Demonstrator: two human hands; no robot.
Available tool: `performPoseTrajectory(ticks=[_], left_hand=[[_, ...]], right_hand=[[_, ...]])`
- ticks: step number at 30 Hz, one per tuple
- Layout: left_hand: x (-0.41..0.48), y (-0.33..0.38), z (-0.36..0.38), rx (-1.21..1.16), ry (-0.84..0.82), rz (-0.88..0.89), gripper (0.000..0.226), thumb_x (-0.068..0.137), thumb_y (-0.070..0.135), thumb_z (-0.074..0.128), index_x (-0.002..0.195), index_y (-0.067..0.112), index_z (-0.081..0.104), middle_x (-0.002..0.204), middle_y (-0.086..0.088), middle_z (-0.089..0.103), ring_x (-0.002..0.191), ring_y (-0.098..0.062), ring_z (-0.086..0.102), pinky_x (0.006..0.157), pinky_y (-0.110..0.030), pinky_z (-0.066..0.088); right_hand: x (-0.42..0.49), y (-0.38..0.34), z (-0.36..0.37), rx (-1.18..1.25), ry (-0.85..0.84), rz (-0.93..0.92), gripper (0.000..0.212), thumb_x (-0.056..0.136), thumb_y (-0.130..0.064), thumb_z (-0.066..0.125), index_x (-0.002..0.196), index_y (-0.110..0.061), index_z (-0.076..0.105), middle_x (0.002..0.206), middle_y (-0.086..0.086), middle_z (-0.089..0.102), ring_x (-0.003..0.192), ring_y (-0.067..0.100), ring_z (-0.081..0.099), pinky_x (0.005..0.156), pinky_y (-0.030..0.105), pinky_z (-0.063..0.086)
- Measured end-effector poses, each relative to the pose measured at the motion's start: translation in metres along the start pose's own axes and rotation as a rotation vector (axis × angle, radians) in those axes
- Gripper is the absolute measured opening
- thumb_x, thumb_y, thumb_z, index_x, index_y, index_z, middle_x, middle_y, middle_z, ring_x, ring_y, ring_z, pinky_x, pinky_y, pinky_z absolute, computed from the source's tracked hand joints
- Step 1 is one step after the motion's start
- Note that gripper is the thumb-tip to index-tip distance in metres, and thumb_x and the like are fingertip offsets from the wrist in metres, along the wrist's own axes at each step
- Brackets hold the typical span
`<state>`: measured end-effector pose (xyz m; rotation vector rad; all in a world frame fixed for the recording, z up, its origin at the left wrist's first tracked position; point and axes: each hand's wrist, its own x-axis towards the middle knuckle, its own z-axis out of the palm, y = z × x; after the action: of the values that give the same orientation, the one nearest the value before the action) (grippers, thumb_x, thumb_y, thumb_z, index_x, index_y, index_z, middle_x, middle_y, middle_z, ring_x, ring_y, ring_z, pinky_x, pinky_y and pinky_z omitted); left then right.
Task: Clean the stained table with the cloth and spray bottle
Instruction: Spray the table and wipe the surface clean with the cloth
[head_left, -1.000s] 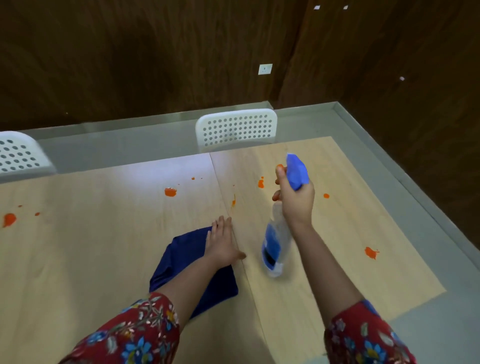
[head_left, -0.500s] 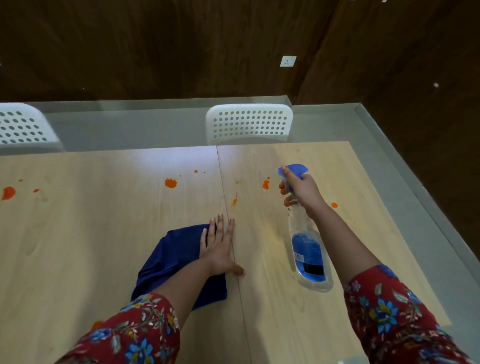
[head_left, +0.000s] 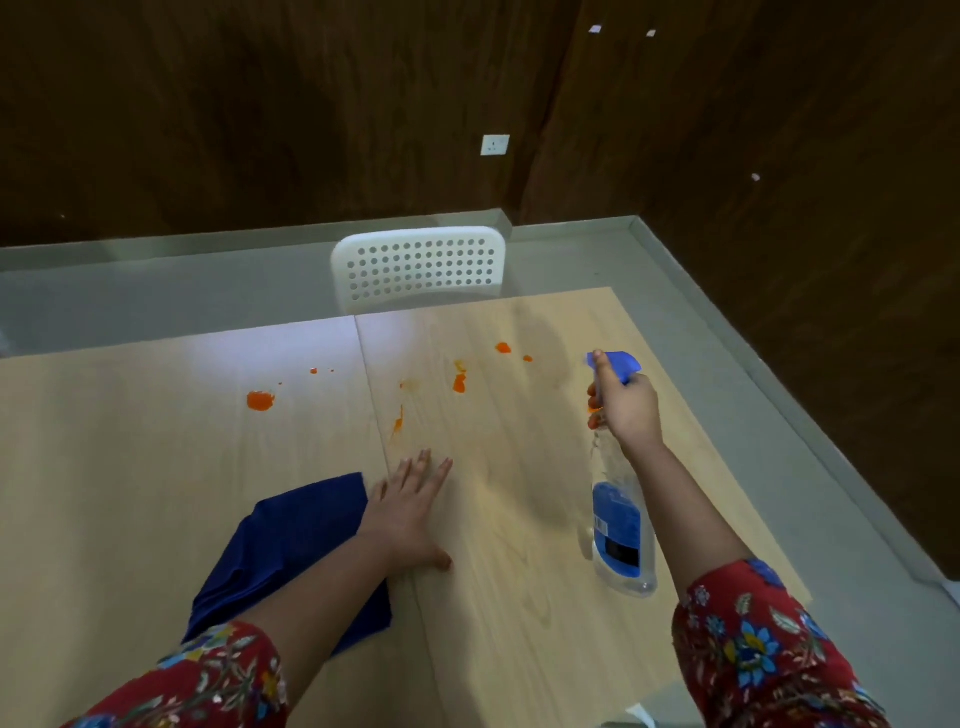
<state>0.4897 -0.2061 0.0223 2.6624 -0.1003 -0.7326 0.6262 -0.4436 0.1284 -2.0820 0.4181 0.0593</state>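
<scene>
The wooden table (head_left: 130, 467) bears orange stains (head_left: 260, 400) and a crumpled blue cloth (head_left: 291, 540).

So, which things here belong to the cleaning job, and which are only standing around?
For the job:
spray bottle, held by the right hand
blue cloth, left hand flat at its edge
orange stains
table

Just there:
white chair
wall socket
</scene>
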Motion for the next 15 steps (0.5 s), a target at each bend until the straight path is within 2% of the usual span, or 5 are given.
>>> performPoseTrajectory(ticks=[2,5,9,12,15], left_hand=[[0.002,0.002,0.004,0.035,-0.040,-0.001,0.125,0.071,0.055,0.075,0.150,0.036,-0.020,0.154,0.001,-0.036,0.144,-0.026,-0.028,0.117,-0.048,-0.007],[0.001,-0.001,0.007,0.060,-0.036,-0.002,0.124,0.070,0.058,0.074,0.150,0.036,-0.017,0.153,0.002,-0.037,0.143,-0.025,-0.029,0.117,-0.047,-0.006],[-0.004,0.000,0.009,0.078,-0.009,0.021,0.120,0.072,0.060,0.071,0.151,0.034,-0.016,0.153,0.003,-0.035,0.145,-0.024,-0.025,0.118,-0.045,-0.004],[-0.014,0.002,0.015,0.074,0.006,0.042,0.120,0.074,0.058,0.071,0.151,0.033,-0.018,0.154,0.004,-0.035,0.146,-0.023,-0.021,0.119,-0.044,-0.001],[-0.033,0.003,0.024,0.092,0.028,0.033,0.123,0.073,0.058,0.072,0.150,0.034,-0.021,0.154,0.002,-0.035,0.147,-0.023,-0.020,0.120,-0.042,0.002]], right_hand=[[0.002,0.003,-0.014,-0.006,0.085,0.013,0.060,0.089,-0.060,0.050,0.085,-0.001,0.063,0.069,0.003,0.063,0.046,0.017,0.058,0.058,0.033,0.051],[0.002,0.012,-0.034,-0.118,0.161,0.012,0.056,0.091,-0.060,0.046,0.090,-0.007,0.062,0.079,0.003,0.066,0.051,0.016,0.063,0.062,0.036,0.053],[-0.009,0.030,-0.054,-0.167,0.205,0.076,0.054,0.093,-0.058,0.044,0.086,-0.007,0.059,0.072,0.006,0.063,0.052,0.016,0.062,0.067,0.038,0.054],[-0.027,0.044,-0.060,-0.194,0.193,0.095,0.047,0.094,-0.056,0.045,0.076,-0.013,0.053,0.072,0.006,0.062,0.052,0.017,0.063,0.069,0.039,0.055],[-0.047,0.057,-0.060,-0.122,0.135,0.092,0.048,0.091,-0.059,0.048,0.080,-0.014,0.059,0.077,0.003,0.065,0.050,0.018,0.062,0.068,0.039,0.054]])
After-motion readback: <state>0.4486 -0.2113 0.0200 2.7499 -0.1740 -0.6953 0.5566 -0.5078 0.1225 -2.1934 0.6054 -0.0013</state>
